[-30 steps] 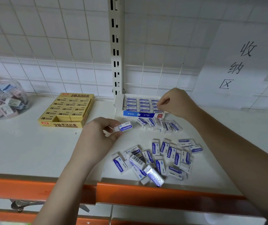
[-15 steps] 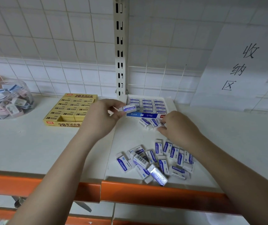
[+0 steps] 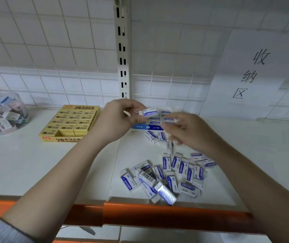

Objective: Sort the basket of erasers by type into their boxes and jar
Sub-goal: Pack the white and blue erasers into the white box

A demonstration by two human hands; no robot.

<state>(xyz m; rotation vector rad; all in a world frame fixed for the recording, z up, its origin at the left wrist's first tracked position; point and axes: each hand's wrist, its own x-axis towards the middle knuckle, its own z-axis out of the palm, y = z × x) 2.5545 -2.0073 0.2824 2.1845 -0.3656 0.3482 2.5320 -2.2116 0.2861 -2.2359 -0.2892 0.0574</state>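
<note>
Left hand [image 3: 115, 120] pinched one white-and-blue eraser [image 3: 149, 112] right over the blue box [image 3: 147, 127] at frame center. Right hand [image 3: 189, 132] was too blurry; couldn't tell what its curled fingers had. The rest of the loose erasers [image 3: 168, 174] sat piled lower right, close to the shelf's orange front edge [image 3: 157, 214]. Lots of bare white shelf [image 3: 26, 165] on the left. The yellow 2B box [image 3: 70, 123] was left of center, clear jar [image 3: 1, 114] at the far left, wire grid wall [image 3: 52, 50] behind with a handwritten paper sign [image 3: 252, 74].
</note>
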